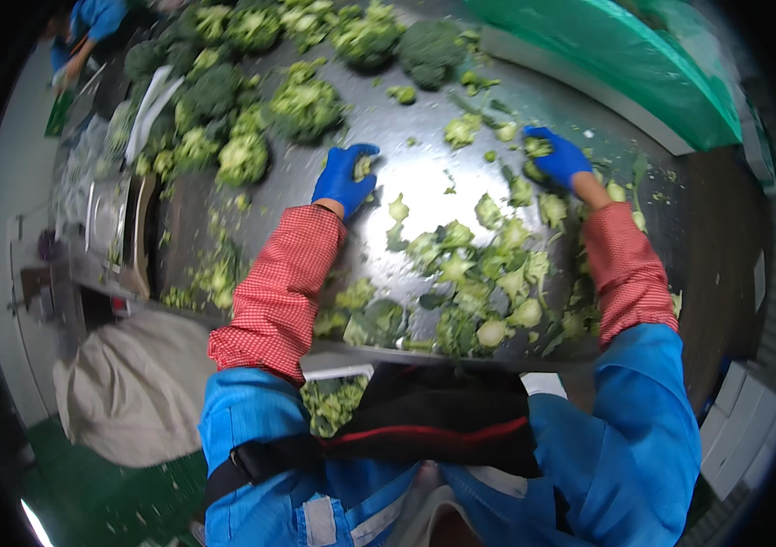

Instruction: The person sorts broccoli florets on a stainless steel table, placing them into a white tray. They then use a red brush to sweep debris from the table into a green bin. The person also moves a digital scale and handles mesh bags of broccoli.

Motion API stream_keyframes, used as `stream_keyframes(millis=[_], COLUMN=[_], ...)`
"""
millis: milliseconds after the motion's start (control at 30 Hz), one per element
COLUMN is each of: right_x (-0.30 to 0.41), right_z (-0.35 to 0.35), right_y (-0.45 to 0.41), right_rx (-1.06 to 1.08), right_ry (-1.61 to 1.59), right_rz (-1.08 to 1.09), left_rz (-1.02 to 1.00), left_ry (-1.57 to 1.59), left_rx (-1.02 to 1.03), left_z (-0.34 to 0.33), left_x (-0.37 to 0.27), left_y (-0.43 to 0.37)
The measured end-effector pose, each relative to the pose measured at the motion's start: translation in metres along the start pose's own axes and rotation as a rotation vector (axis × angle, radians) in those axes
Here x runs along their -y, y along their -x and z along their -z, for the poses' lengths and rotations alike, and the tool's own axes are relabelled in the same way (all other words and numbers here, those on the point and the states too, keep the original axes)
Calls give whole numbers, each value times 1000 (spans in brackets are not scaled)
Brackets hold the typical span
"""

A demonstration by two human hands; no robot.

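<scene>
My left hand [345, 179], in a blue glove, is curled on the steel table [422, 171] around a pale green broccoli piece [363, 167], partly hidden by the fingers. To the right, my right hand [561, 158], also gloved in blue, has its fingers bent around a small broccoli piece [536, 146]. A trimmed broccoli head [304, 109] lies just beyond my left hand. Between my forearms and the table's near edge spreads a heap of cut broccoli stalks and leaves [477, 280]. Loose florets [462, 130] are scattered between the hands.
Many broccoli heads [213, 92] are piled at the far left. A white box with green plastic lining [586, 75] stands at the far right. Below the near edge sits a container of broccoli trimmings [334, 403]. Another person in a blue sleeve [97, 19] is at the upper left.
</scene>
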State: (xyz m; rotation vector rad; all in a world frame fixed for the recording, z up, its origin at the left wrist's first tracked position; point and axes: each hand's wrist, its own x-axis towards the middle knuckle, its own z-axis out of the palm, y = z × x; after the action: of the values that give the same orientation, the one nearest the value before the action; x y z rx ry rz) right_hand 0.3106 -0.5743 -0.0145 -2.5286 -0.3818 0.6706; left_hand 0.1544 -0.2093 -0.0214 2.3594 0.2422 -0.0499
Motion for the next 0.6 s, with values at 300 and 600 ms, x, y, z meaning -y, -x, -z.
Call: stream_keyframes(millis=[300, 600], right_x=[172, 309], right_z=[-71, -304], right_y=[131, 281], right_rx=[319, 1006], right_ry=[-621, -307], right_rz=[487, 957], left_rz=[145, 1055], left_ry=[467, 588], left_rx=[-200, -198], left_z=[98, 45], left_x=[47, 133], left_y=[225, 538])
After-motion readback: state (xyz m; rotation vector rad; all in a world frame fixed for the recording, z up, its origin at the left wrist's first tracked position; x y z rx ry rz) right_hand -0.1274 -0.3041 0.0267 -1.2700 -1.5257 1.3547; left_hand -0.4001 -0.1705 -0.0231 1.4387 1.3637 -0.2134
